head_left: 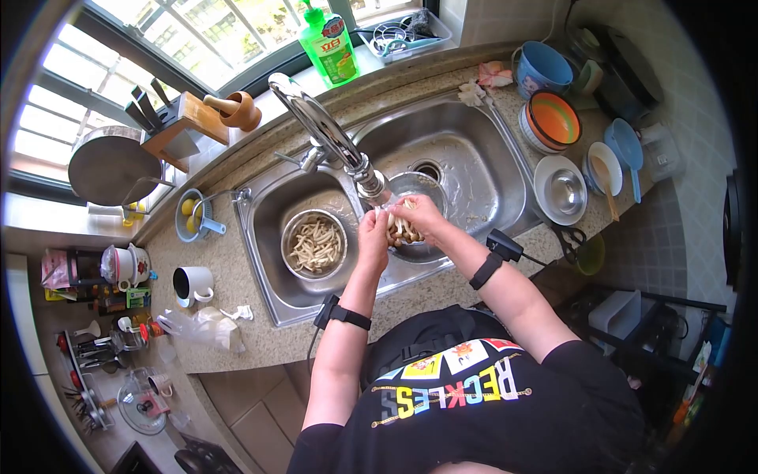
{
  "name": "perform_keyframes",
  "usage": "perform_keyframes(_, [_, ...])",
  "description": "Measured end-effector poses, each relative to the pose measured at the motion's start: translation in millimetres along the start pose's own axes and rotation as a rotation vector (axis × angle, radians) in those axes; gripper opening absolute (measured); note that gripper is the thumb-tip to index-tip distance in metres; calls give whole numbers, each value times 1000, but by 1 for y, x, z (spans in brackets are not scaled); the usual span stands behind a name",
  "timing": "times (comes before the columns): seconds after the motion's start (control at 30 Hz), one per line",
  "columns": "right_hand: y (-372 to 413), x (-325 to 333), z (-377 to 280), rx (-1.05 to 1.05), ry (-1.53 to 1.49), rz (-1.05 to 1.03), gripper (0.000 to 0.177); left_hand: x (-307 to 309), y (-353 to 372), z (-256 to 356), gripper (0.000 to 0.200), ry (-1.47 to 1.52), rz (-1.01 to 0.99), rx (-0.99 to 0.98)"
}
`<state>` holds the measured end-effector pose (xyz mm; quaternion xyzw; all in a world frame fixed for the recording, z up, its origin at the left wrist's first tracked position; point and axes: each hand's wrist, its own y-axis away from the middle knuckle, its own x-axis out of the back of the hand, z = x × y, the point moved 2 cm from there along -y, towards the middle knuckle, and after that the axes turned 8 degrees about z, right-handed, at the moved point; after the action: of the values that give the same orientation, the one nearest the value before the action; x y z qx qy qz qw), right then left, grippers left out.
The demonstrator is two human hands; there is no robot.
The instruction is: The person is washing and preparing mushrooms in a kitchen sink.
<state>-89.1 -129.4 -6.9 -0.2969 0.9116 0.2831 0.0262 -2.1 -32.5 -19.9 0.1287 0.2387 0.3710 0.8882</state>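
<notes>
A cluster of thin-stemmed mushrooms (402,227) with brown caps is between my two hands, just under the faucet (369,178). My left hand (373,238) pinches the cluster from the left, its fingertips at the stems. From the right, my right hand (424,219) closes its fingers around the same mushrooms. Below them in the right basin is a metal bowl (437,189), partly hidden by the hands and faucet. A second metal bowl (284,251) in the left basin holds many loose mushroom pieces (317,244).
Stacked bowls (553,118), a metal dish (565,191) and scissors (570,241) lie right of the sink (497,142). To the left are a white mug (203,284), a plastic bag (209,330) and a blue strainer (189,225). Green soap bottle (330,51) stands behind.
</notes>
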Motion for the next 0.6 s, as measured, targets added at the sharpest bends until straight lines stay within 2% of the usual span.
perform_keyframes(0.1, [0,-2,2,-18,10,-3,16,3,-4,-6,20,27,69,-19])
perform_keyframes(0.33, [0,-4,2,-32,-11,74,12,0,-1,1,19,-72,48,-47])
perform_keyframes(0.4, [-3,0,3,-29,6,110,13,-11,9,11,18,75,-27,32])
perform_keyframes(0.47, [-3,2,2,-14,-96,111,16,-18,18,25,17,53,-25,74])
perform_keyframes(0.53, [5,0,-5,12,-10,104,18,-17,16,22,16,32,-22,115])
perform_keyframes(0.6, [8,-1,-8,36,76,98,19,-9,6,12,13,-116,-30,-89])
